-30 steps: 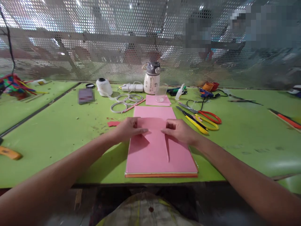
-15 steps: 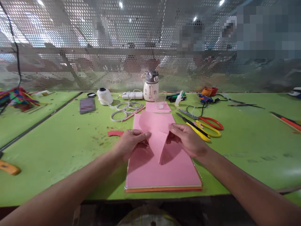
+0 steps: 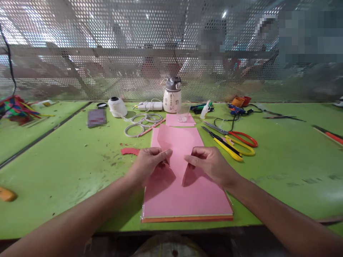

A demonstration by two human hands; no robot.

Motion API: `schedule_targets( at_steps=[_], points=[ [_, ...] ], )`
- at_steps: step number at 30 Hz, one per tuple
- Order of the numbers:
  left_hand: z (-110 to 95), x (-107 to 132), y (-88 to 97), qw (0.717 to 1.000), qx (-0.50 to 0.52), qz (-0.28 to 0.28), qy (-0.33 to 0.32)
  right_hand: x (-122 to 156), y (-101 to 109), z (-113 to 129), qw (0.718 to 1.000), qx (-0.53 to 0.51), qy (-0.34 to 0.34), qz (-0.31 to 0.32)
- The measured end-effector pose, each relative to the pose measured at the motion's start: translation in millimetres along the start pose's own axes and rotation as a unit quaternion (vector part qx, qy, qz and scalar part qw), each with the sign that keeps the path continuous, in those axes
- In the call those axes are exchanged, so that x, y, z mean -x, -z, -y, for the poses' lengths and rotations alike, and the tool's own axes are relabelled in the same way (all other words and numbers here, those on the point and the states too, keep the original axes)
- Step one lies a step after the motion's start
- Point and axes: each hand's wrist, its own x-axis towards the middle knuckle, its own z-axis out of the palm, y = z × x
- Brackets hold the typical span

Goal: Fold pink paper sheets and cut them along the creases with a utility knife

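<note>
Stack (image 3: 187,201) at the table's (image 3: 66,160) near edge. Above it, left hand (image 3: 147,162) and right hand (image 3: 210,164) each pinch one side of a pink sheet (image 3: 174,141). Cutter (image 3: 227,147) and scissors (image 3: 223,131) at right; cup (image 3: 183,109) and bottle (image 3: 171,101) stand beyond.

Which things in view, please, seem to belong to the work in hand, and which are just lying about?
Apparently in use:
pink sheet, held by the left hand and the right hand;
paper stack beneath it.

Apparently just lying about:
scissors;
yellow cutter;
drink bottle;
white spool;
red scrap.
</note>
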Motion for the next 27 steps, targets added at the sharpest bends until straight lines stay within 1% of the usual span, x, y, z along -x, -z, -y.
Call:
schedule_targets(
  at_steps=[4,8,11,13,17,19,24,27],
  points=[
    [-0.8,2.0,-2.1,1.000,-0.002,-0.002,-0.006,1.0,-1.2,1.0,1.000,-0.024,-0.010,0.004],
    [-2.1,4.2,-4.2,1.000,-0.015,0.001,-0.006,1.1,-4.7,-0.5,1.000,-0.017,-0.011,-0.021],
    [-1.0,4.6,-3.4,1.000,-0.014,0.001,0.004,1.7,-6.3,-1.6,0.999,-0.012,-0.026,-0.038],
    [0.2,3.9,-2.4,1.000,0.003,0.000,0.008,2.6,-6.4,-2.4,0.998,-0.024,-0.037,-0.038],
    [-0.7,2.2,-2.5,0.996,0.091,0.020,-0.004,3.4,-5.7,-5.9,0.996,-0.059,-0.059,-0.029],
    [-3.0,2.1,-3.7,0.992,0.121,0.020,-0.012,3.2,-5.5,-8.4,0.995,-0.073,-0.070,-0.024],
    [-7.4,5.6,-5.5,0.992,0.117,0.020,-0.032,4.4,-4.6,-12.3,0.994,-0.086,-0.063,-0.012],
    [-7.6,7.2,-4.9,0.993,0.112,0.007,-0.037,5.4,-3.5,-12.3,0.995,-0.080,-0.058,-0.010]
  ],
)
